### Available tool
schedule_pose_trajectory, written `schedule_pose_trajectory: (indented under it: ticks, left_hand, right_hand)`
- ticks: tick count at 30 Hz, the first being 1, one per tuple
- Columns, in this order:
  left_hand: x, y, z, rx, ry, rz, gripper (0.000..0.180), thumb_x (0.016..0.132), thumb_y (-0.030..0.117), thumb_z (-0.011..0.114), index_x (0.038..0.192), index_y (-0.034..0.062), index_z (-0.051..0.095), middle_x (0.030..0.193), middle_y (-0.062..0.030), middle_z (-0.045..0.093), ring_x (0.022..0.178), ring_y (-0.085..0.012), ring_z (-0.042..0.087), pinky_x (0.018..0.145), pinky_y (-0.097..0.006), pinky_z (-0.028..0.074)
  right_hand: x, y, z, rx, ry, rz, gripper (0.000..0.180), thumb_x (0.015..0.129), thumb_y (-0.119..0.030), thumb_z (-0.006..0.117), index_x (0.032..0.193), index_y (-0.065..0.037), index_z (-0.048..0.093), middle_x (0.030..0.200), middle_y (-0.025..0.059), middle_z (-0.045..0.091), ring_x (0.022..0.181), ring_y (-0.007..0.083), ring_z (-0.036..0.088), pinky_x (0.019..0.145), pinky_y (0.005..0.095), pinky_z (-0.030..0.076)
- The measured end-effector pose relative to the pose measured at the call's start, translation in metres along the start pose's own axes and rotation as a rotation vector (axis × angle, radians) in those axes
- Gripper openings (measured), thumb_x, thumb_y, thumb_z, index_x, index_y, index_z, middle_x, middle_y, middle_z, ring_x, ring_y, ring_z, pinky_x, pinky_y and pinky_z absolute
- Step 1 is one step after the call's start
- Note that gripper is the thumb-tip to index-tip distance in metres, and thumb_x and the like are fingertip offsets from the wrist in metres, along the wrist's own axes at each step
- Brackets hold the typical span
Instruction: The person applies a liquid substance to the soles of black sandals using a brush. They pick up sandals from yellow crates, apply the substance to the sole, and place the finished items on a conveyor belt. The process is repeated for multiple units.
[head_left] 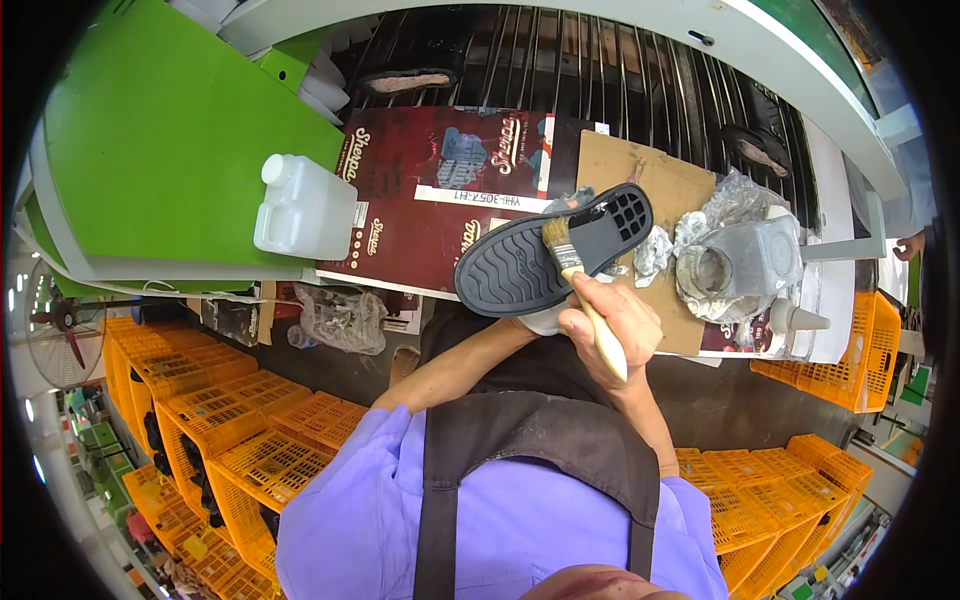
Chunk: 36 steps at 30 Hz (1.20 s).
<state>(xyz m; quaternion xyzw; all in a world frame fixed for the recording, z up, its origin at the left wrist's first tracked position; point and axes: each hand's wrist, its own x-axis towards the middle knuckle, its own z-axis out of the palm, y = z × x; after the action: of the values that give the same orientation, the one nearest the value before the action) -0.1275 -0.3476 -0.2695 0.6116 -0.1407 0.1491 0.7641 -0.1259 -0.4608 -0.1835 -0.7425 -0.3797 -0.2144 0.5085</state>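
Observation:
A black shoe sole is tilted in front of me, its wavy tread and square-holed heel facing up. Mostly hidden beneath it, my left hand grips the sole from below; a pale covering shows at its edge. My right hand is closed round the wooden handle of a flat paintbrush. The brush's tan bristles appear to touch the sole near its middle. Beside the sole's heel lie crumpled white wads on a brown cardboard sheet.
A translucent jug stands at left beside a green panel. At right are a cut clear plastic container and a small nozzle bottle. Behind the dark red cardboard, a roller rack carries dark shoes. Orange crates stand behind me.

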Motion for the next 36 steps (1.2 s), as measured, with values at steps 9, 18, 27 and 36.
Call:
schedule_pose_trajectory:
  ticks: [9, 18, 27, 36]
  left_hand:
    - [-0.011, -0.002, -0.004, 0.084, -0.056, -0.104, 0.076, 0.081, 0.027, 0.071, 0.140, 0.0025, 0.028, 0.138, -0.0115, 0.040, 0.128, -0.0242, 0.038, 0.111, -0.039, 0.024]
    - [-0.004, 0.005, -0.003, 0.332, 0.072, -0.014, 0.076, 0.082, 0.027, 0.070, 0.141, 0.0022, 0.028, 0.140, -0.0121, 0.039, 0.129, -0.0250, 0.038, 0.112, -0.039, 0.023]
    - [0.000, 0.009, -0.006, 0.553, -0.031, -0.108, 0.074, 0.084, 0.028, 0.067, 0.141, 0.0014, 0.027, 0.142, -0.0149, 0.036, 0.131, -0.0267, 0.036, 0.111, -0.040, 0.025]
    - [-0.003, 0.016, 0.001, 0.067, 0.095, 0.028, 0.070, 0.086, 0.030, 0.065, 0.140, 0.0015, 0.029, 0.140, -0.0152, 0.038, 0.130, -0.0265, 0.038, 0.108, -0.039, 0.030]
  right_hand:
    - [0.002, -0.006, 0.008, 0.073, -0.027, -0.009, 0.039, 0.083, -0.031, 0.070, 0.092, 0.006, 0.064, 0.068, 0.0131, 0.065, 0.057, 0.0207, 0.064, 0.052, 0.0265, 0.049]
    - [-0.004, -0.004, -0.006, 0.116, -0.001, -0.010, 0.050, 0.085, -0.045, 0.064, 0.091, 0.004, 0.064, 0.067, 0.0127, 0.065, 0.057, 0.0215, 0.064, 0.051, 0.0273, 0.049]
    - [-0.004, 0.011, -0.021, -0.154, 0.036, 0.021, 0.034, 0.078, -0.028, 0.075, 0.094, 0.000, 0.067, 0.065, 0.0083, 0.061, 0.054, 0.0193, 0.058, 0.049, 0.0273, 0.045]
    - [-0.003, 0.003, -0.007, -0.055, -0.014, -0.006, 0.033, 0.076, -0.025, 0.077, 0.093, 0.001, 0.066, 0.069, 0.0102, 0.064, 0.057, 0.0214, 0.061, 0.051, 0.0291, 0.049]
